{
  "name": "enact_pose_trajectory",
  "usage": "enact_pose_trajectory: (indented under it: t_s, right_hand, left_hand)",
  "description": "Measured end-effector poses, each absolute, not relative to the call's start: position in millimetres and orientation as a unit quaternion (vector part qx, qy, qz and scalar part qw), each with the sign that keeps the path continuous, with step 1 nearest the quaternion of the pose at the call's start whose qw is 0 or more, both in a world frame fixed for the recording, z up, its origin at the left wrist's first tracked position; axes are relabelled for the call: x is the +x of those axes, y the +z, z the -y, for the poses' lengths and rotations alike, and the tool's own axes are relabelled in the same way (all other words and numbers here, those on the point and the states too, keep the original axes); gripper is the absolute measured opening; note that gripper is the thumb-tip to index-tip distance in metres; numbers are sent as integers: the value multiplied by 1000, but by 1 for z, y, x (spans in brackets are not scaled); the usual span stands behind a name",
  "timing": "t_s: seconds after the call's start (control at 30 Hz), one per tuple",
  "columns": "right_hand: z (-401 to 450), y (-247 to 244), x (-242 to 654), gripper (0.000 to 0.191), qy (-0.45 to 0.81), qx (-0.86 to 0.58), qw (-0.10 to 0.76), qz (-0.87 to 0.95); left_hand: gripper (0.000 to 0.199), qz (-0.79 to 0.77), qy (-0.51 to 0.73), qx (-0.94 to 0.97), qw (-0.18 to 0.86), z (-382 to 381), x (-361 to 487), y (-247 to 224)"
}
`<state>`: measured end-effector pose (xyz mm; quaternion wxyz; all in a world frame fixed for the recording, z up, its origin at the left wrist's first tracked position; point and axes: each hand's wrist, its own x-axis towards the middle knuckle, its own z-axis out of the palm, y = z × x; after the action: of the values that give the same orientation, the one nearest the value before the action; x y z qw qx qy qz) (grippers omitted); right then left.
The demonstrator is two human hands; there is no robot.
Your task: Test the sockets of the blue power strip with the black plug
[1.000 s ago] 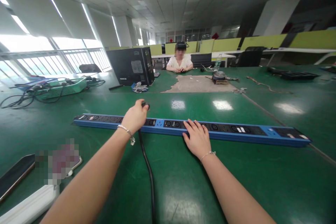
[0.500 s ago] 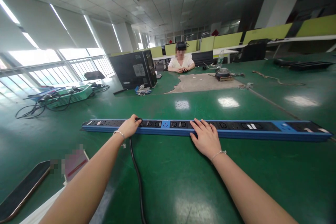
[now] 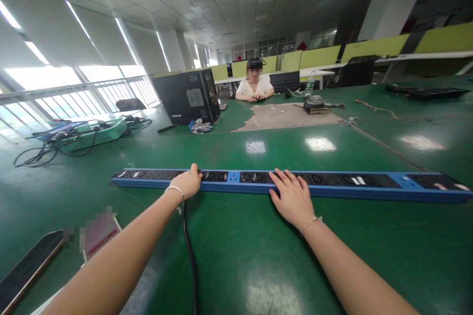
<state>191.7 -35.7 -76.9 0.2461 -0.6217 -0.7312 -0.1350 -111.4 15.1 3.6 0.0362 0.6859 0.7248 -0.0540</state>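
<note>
A long blue and black power strip (image 3: 233, 177) lies across the green table (image 3: 229, 246). My left hand (image 3: 187, 182) is closed on the plug of a black cable, at a socket left of the strip's blue middle section; the hand covers most of the plug. From beneath that hand the black cable (image 3: 190, 251) runs down toward the near edge of the view. My right hand (image 3: 291, 197) rests on the strip right of its middle, fingers spread over the black top and thumb on the near side.
At the left are a phone-like dark object (image 3: 31, 268), a pinkish card (image 3: 99, 234) and a green basket (image 3: 98, 137) with cables. Farther back stand a black computer case (image 3: 188, 98), gloves (image 3: 200, 127) and a bottle (image 3: 310, 83). A person (image 3: 254, 86) sits across the table.
My left hand has turned and moved slightly right over the plug, hiding more of it. My right hand stays on the strip, and the view has shifted slightly.
</note>
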Motion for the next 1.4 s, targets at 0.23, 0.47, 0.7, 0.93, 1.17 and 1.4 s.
enact_pose_trajectory:
  t_s: [0.23,0.47,0.7,0.93,1.17,1.4]
  right_hand:
    - [38,-73,189,43,-123,-627,250,727]
    - [38,-73,189,44,-118,-627,253,728]
    - [38,-74,191,43,-117,-624,245,733]
    - [37,-74,192,41,-116,-621,255,732]
    - [38,-74,192,41,-115,-621,261,730]
    - [40,-72,192,41,-114,-624,249,732]
  left_hand:
    - [34,-721,-78,687,36,-19,-109,8]
    - [34,-723,-80,685,38,-18,-109,6]
    - [34,-718,-75,690,45,-20,-111,5]
    - [35,-736,-37,675,47,-18,-112,2]
    - [39,-768,28,638,41,-5,-108,-2]
    - [42,-803,106,584,46,4,-98,-5]
